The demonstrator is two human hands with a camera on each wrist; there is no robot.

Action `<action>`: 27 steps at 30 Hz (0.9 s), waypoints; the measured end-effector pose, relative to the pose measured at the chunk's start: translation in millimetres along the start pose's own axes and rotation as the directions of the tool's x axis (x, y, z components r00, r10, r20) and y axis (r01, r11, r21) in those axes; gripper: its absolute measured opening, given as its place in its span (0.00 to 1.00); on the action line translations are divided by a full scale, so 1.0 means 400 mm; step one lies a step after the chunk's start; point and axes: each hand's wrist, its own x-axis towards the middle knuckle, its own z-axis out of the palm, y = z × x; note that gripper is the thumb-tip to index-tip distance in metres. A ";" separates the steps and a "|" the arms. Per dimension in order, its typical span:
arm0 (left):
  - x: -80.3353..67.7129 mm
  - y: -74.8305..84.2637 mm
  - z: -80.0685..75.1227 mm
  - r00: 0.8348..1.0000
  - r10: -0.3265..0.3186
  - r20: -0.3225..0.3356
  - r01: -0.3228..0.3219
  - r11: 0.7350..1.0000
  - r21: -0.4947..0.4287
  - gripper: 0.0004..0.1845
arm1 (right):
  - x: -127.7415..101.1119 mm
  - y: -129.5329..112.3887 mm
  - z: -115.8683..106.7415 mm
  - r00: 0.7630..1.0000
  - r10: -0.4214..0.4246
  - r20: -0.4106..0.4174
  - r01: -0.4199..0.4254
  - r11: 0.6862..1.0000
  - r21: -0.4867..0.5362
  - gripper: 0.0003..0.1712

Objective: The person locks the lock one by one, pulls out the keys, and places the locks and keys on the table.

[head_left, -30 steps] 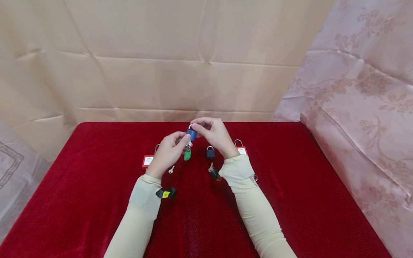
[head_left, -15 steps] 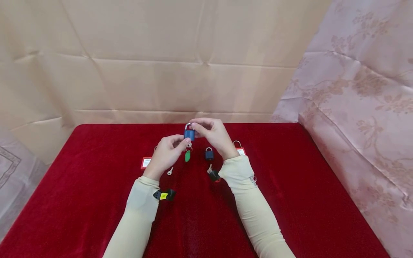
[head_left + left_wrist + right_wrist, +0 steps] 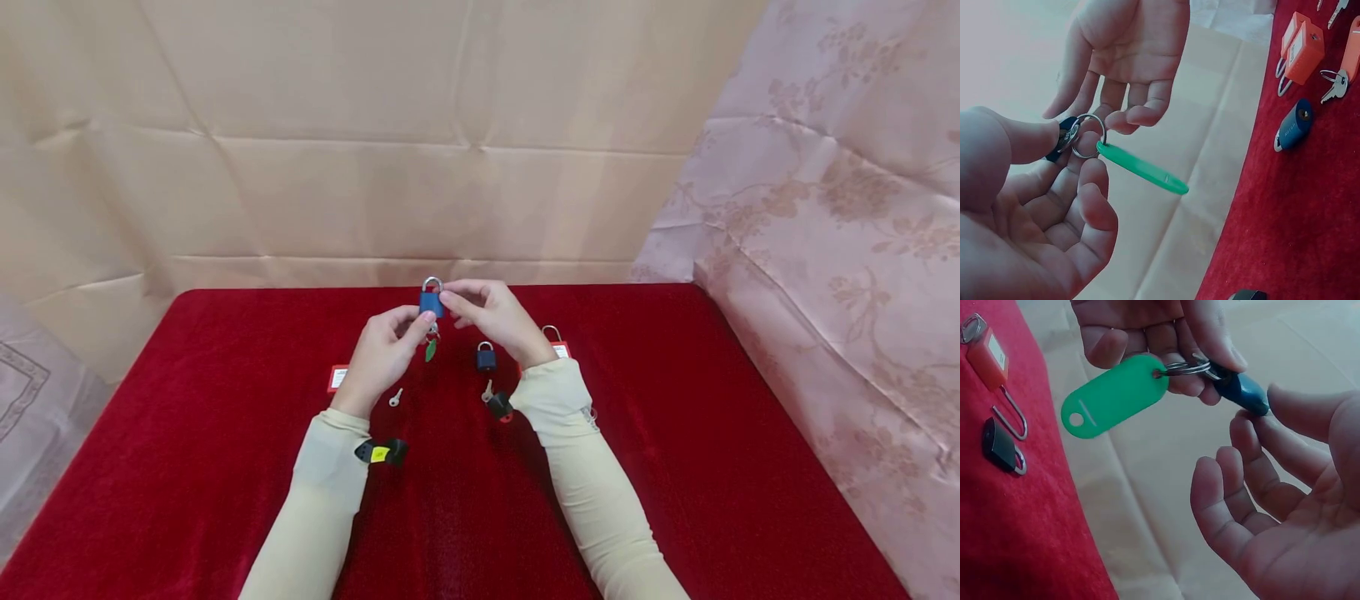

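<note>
We pinch the small blue padlock (image 3: 431,302) mid-frame: left hand (image 3: 384,354) holding its base, right hand (image 3: 493,317) on the body. It looks hard, compact and smooth.

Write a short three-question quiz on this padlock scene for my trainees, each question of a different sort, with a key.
1. True or false: the blue padlock is lying on the red cloth.
2. Multiple choice: what hangs from the key ring below the blue padlock? A) a green tag B) a yellow tag C) a red padlock
3. Fill in: the second, darker padlock rests on the cloth nearer the ____ hand.

Key
1. False: it is held above the cloth between the left hand and the right hand.
2. A
3. right
</note>
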 end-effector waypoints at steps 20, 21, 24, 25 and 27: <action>0.000 0.003 0.002 0.999 0.030 0.046 -0.034 0.995 0.095 0.18 | 0.001 0.006 -0.004 1.000 0.002 0.019 -0.001 0.998 -0.056 0.19; 0.000 0.003 0.002 0.998 0.031 0.046 -0.035 0.995 0.093 0.19 | 0.000 0.004 -0.004 1.000 0.000 0.017 0.001 0.999 -0.055 0.19; -0.001 0.005 0.001 0.999 0.029 0.042 -0.031 0.998 0.053 0.19 | -0.002 -0.003 -0.003 1.000 -0.018 0.004 0.018 0.999 -0.045 0.18; -0.001 0.005 0.001 0.999 0.029 0.040 -0.031 0.999 0.036 0.19 | -0.003 -0.005 -0.002 1.000 -0.024 -0.003 0.024 0.999 -0.041 0.17; -0.001 0.006 0.000 0.999 0.031 0.037 -0.031 1.000 0.000 0.19 | -0.005 -0.009 -0.002 0.999 -0.037 -0.017 0.037 0.999 -0.030 0.17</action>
